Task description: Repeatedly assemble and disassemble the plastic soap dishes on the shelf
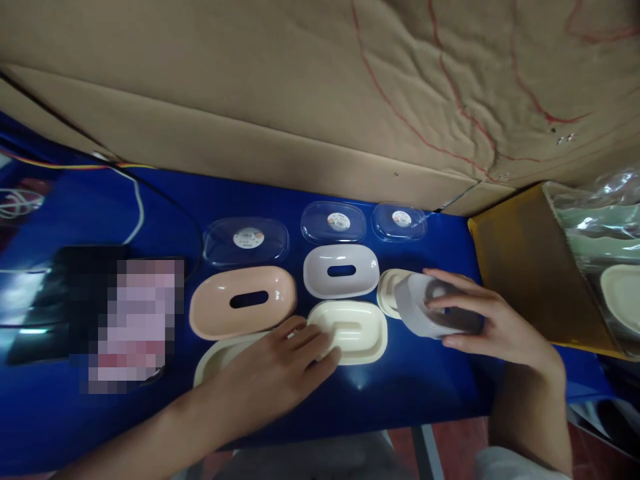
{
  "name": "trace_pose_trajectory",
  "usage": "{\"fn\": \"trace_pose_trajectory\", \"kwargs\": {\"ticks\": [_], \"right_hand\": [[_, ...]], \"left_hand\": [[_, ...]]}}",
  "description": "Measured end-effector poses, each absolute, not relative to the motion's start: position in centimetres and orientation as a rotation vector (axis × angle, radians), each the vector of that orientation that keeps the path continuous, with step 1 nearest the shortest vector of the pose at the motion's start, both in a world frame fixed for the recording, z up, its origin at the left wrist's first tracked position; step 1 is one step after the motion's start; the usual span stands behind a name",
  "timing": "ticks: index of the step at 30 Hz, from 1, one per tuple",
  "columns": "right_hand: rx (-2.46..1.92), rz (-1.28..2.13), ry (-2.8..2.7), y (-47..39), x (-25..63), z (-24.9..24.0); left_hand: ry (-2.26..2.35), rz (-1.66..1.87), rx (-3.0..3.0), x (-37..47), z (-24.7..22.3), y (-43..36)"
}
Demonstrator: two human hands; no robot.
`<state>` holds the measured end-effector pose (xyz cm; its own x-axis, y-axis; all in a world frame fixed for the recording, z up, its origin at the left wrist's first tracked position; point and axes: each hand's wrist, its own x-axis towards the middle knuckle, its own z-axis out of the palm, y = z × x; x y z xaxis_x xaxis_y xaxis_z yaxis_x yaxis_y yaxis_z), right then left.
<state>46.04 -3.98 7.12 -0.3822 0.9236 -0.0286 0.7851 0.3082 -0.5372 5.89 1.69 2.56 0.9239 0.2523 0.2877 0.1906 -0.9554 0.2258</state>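
Note:
My right hand (pixel 493 323) grips a pale grey oval dish (pixel 420 320), blurred and tilted, with the fingers reaching over its slot. Under its left side, partly covered, a cream oval tray (pixel 387 293) rests on the table. My left hand (pixel 305 350) hangs over the left end of another cream tray (pixel 357 333) with a raised bar in its middle; its fingers are bent and apart, and whether they touch the tray is unclear. Below the left wrist, a further cream tray (pixel 213 357) is mostly hidden. A peach slotted dish (pixel 215 303) and a white slotted dish (pixel 343 255) lie behind.
Clear plastic lids with round labels, a left lid (pixel 220 243), a middle lid (pixel 315 223) and a right lid (pixel 385 230), line the back. A phone-like blurred screen (pixel 140 313) lies left. An open cardboard box (pixel 515 267) with wrapped dishes stands right on the blue table (pixel 370 407).

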Motion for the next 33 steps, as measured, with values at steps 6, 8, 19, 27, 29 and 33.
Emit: {"fn": "trace_pose_trajectory", "kwargs": {"ticks": [6,8,19,27,29,33], "right_hand": [[-1.811,-0.077,-2.006,-0.8,45.3,5.4],[-1.849,-0.121,-2.054,0.8,45.1,4.3],[-1.668,0.363,-2.435,-0.8,44.4,3.8],[-1.637,0.373,-2.486,-3.3,43.3,5.0],[-1.64,0.319,-2.481,-3.9,42.8,5.3],[-1.458,0.357,-2.589,-5.1,40.4,5.3]], "left_hand": [[0.335,0.384,2.852,6.0,2.2,1.8],[0.335,0.373,2.831,6.0,2.0,1.8],[0.349,0.314,2.812,6.2,1.9,1.4],[0.307,0.317,2.949,6.5,2.2,0.6],[0.333,0.308,2.953,6.9,2.3,0.5],[0.399,0.413,2.975,6.3,2.7,0.0]]}}
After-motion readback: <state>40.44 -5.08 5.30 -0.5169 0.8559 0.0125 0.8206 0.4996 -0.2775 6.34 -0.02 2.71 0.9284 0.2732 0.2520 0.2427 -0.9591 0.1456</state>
